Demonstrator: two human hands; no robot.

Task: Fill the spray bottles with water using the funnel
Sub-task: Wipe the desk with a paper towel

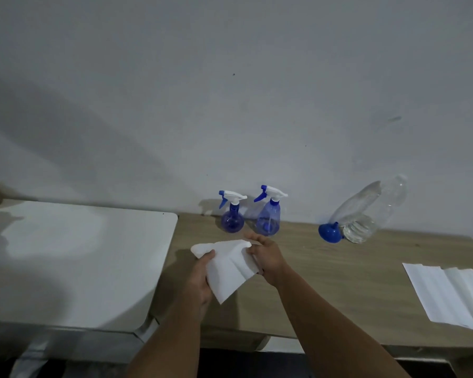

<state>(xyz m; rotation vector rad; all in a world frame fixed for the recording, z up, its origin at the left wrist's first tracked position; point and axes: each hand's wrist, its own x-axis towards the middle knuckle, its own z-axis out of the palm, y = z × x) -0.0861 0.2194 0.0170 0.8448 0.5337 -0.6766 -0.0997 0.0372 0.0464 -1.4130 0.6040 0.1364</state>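
Note:
Two blue spray bottles with white-and-blue trigger heads stand upright by the wall: a round one (232, 220) and, to its right, a taller one (268, 218). Further right a blue funnel (330, 233) lies on its side on the wooden table (352, 268), against a large clear plastic bottle (372, 211) with water at its base. In front of the spray bottles both hands hold a white paper towel (228, 268) above the table. My left hand (201, 279) grips its left side and my right hand (265, 255) pinches its right edge.
A white table (74, 257) adjoins the wooden one on the left. A flat white folded paper sheet (451, 296) lies at the wooden table's right front. A plain wall runs right behind the bottles.

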